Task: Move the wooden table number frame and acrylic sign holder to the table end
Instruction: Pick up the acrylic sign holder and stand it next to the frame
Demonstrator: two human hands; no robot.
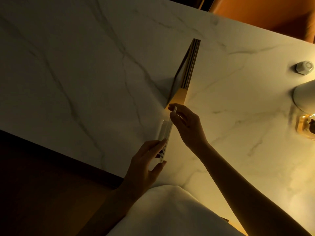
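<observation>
- Two hands of mine are out over the white marble table [85,65], and both are on the same thing.
- My left hand [144,166] is half open. The fingers are long and loose, and my thumb and fingertips pinch the near end of the clear acrylic sign holder [165,133].
- My right hand [185,123] is curled more. Its thumb and first fingers pinch the far top corner of that clear holder.
- One acrylic sign holder is all I count. It stands on its thin edge on the table, and I see it from above, so it looks like a narrow strip.
- One wooden table number frame [187,65] stands just past the holder, in the same line. Its near end glows orange, and it seems to touch the holder there, but the light is dim and I cannot be sure.
- My hands do not touch the wooden frame.
- One small white knob with flat sides [305,67] sits well apart, near the right edge.
- One round white lamp base [303,96] is below that, and one shiny amber glass thing [305,126] is just beside it.
- One orange seat [265,12] is past the far edge of the table.
- My white top [170,212] shows at the bottom.
</observation>
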